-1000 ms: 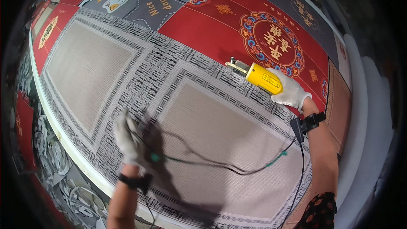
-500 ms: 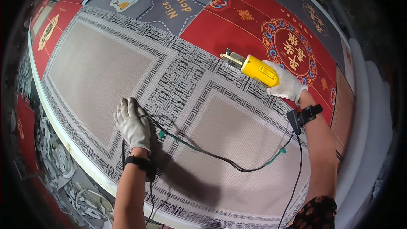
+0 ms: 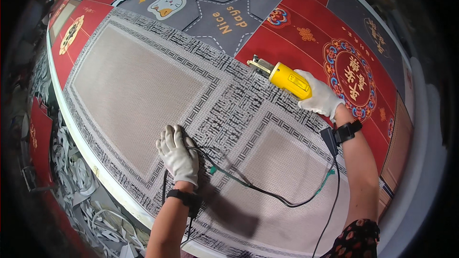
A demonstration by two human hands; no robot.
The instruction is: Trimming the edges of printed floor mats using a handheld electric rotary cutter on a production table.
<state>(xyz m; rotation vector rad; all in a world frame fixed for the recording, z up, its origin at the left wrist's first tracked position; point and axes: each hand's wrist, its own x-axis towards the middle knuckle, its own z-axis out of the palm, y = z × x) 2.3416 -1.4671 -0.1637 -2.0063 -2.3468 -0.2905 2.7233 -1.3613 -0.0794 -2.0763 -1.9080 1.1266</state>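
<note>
My right hand [image 3: 319,94], in a white glove, is wrapped around the yellow body of a handheld electric cutter [image 3: 290,80]. Its metal head [image 3: 260,64] rests at the seam between a grey-beige patterned mat [image 3: 134,86] and a red mat [image 3: 282,43]. My gloved left hand [image 3: 179,155] lies flat on the patterned mat, fingers stretched out and slightly apart. A black cable [image 3: 258,188] with green tape runs from beside the left thumb across the mat toward my right wrist.
A grey mat with cartoon cats and a star [image 3: 224,21] lies at the far side. White edging [image 3: 91,155] borders the table on the left. Beyond it are heaped offcut strips [image 3: 91,205]. Pale rolled material [image 3: 425,129] stands along the right.
The cutter has advanced along the seam toward the far left, near the star print's corner. The mats appear shifted right in the picture; my left hand keeps about the same spot on the mat.
</note>
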